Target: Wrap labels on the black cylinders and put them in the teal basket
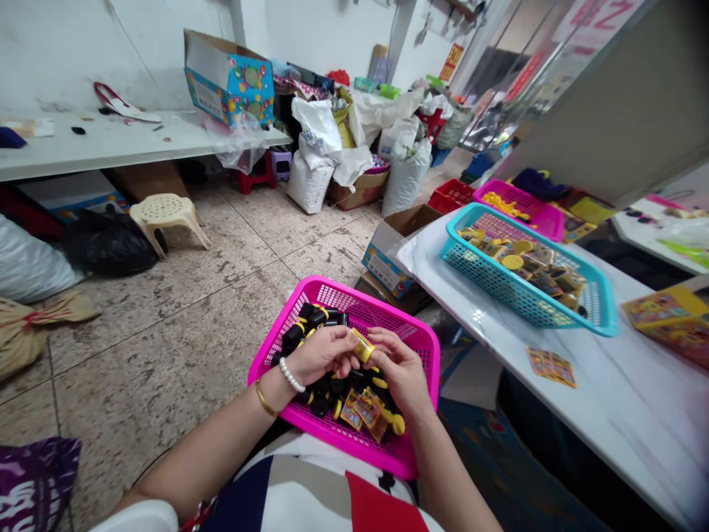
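While the left hand [321, 355] and right hand [402, 369] both pinch the small yellow plastic piece [362, 346] with curled fingers above the pink plastic mesh basket [382, 304] on the lap, a firm fingertip grip held low over the black-and-yellow toy parts [310, 318] seems wise, so a slip lands inside. Printed sticker sheets [362, 408] near the right wrist and the far blue cardboard box [230, 81] carry colourful print, but no wording is readable.

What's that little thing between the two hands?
A small yellow plastic piece, pinched by the left hand and the right hand over the pink plastic mesh basket, in the head view.
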{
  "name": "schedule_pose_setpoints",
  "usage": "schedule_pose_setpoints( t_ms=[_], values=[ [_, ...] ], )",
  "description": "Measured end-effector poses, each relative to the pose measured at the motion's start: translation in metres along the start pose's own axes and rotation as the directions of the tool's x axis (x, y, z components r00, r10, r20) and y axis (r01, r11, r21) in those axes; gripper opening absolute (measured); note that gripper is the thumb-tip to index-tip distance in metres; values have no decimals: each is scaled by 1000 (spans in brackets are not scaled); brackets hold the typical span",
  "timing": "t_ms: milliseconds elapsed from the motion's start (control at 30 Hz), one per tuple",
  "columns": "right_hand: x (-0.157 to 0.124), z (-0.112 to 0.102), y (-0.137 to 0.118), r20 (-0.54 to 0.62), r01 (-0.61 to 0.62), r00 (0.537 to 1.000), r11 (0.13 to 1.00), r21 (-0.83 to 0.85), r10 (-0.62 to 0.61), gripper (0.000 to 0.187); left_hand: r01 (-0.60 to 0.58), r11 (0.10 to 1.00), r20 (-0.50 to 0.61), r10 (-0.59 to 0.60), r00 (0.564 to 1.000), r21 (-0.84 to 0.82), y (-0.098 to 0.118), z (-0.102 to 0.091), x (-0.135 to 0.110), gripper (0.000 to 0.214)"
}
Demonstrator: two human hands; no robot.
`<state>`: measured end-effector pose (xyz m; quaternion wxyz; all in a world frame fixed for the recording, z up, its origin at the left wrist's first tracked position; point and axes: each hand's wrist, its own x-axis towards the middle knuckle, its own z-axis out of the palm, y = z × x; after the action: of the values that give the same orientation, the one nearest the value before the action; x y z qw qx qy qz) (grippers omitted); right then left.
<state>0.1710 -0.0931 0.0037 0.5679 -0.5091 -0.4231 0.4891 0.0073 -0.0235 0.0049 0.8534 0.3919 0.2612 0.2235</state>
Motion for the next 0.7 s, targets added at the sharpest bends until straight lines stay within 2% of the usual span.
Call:
schedule_pose_setpoints(
  t_ms=[100,233,300,400,500,567,633,667,700],
  values=[
    [-5,2,2,11,73,997,997,-8,-73,17,47,999,-22,-47,999,-20,-2,4,-1,42],
    [-8,6,4,-95,164,981,986,-35,-167,13,59,992,-46,-64,997,-110,-7,8,-1,41],
    [-10,8,5,-112,177,977,983,-55,-182,14,71,988,-64,-80,995,-136,-8,10,0,39],
    [-17,11,5,-60,197,977,974,-112,-204,26,75,989,-75,-85,994,-125,-11,13,-1,39],
    [-17,9,3,35,231,972,934,-271,-231,31,58,995,-107,-67,992,-83,-14,19,-4,43],
    [-1,-6,-9,44,255,964,861,-439,-263,24,71,994,-165,-83,983,-81,-16,20,-6,47],
    [26,-36,-39,-61,259,926,743,-617,-373,20,73,996,-182,-82,980,-55,-16,18,-6,47],
    [39,-56,-61,-142,246,874,676,-695,-464,21,58,997,-180,-65,981,-42,-15,17,-5,47],
    [51,-77,-85,-232,206,801,619,-758,-551,24,38,999,-178,-42,983,-31,-13,16,-5,46]
  ],
)
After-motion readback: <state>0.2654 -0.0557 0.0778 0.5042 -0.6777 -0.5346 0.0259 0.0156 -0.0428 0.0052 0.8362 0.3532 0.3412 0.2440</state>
